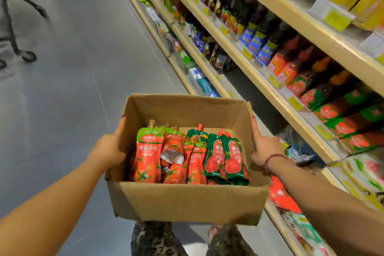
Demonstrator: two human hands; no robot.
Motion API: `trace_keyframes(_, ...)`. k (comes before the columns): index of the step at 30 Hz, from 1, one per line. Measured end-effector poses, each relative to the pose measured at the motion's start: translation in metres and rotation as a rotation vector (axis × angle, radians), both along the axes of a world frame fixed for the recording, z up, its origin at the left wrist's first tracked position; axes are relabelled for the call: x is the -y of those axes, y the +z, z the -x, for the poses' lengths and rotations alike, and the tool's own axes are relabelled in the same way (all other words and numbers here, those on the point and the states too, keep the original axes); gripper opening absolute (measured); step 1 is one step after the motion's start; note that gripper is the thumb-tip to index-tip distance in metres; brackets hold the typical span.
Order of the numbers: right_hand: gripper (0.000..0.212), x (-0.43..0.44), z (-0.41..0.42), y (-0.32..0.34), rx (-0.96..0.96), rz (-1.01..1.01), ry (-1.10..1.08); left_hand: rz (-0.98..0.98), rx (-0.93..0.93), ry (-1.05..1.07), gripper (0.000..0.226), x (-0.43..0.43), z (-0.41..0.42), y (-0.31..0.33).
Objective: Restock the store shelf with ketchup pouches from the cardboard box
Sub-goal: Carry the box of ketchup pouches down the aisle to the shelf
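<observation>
An open cardboard box (187,199) is held in front of me above the floor. My left hand (109,148) grips its left wall and my right hand (265,147), with a bead bracelet at the wrist, grips its right wall. Several ketchup pouches (148,158) stand inside, red with light green tops on the left and dark green ones (232,160) on the right. The store shelf (276,97) runs along my right side, with similar red and green ketchup packs (340,114) on it.
Dark sauce bottles (259,33) and yellow packs fill the upper shelves, with yellow price tags along the edges. A grey aisle floor (72,68) stretches to the left. A wheeled black cart frame (18,33) stands at the far left. My patterned trousers show below the box.
</observation>
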State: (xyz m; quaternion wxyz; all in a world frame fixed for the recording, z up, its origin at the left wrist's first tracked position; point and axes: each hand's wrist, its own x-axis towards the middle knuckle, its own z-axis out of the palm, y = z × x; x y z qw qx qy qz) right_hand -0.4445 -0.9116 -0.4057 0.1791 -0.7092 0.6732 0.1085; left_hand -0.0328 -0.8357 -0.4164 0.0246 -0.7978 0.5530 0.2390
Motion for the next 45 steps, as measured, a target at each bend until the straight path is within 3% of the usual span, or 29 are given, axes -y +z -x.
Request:
trace_keyframes(7, 0.107, 0.032, -0.052, -0.022, 0.093, -0.019, -0.273, -0.013, -0.022, -0.249, 0.117, 0.140, -0.058, -0.018)
trace_keyframes(11, 0.091, 0.053, -0.054, -0.039, -0.004, -0.085, -0.397, -0.008, -0.031, -0.389, 0.121, 0.214, -0.054, -0.027)
trace_keyframes(15, 0.107, 0.061, -0.049, -0.057, -0.005, -0.099, -0.505, -0.047, -0.023, -0.499, 0.122, 0.264, -0.037, -0.039)
trace_keyframes(19, 0.097, 0.058, -0.051, -0.070, -0.043, -0.121, -0.618, -0.075, -0.020, -0.594, 0.122, 0.307, -0.020, -0.052)
trace_keyframes(28, 0.105, 0.024, -0.112, -0.111, -0.006, -0.161, -1.030, -0.099, -0.060, -1.012, 0.121, 0.402, 0.005, -0.104)
trace_keyframes(34, 0.107, 0.015, -0.167, -0.180, 0.107, -0.172, -1.181, -0.148, -0.036, -1.168, 0.118, 0.431, -0.004, -0.168)
trace_keyframes(37, 0.103, 0.016, -0.178, -0.227, 0.162, -0.179, -1.210, -0.155, 0.016, -1.159, 0.118, 0.432, -0.017, -0.218)
trace_keyframes(40, 0.117, 0.012, -0.191, -0.278, 0.146, -0.186, -1.161, -0.185, 0.074, -1.153, 0.118, 0.428, -0.031, -0.273)
trace_keyframes(45, 0.120, 0.015, -0.191, -0.356, 0.109, -0.177, -1.178, -0.250, 0.109, -1.106, 0.116, 0.430, -0.029, -0.356)
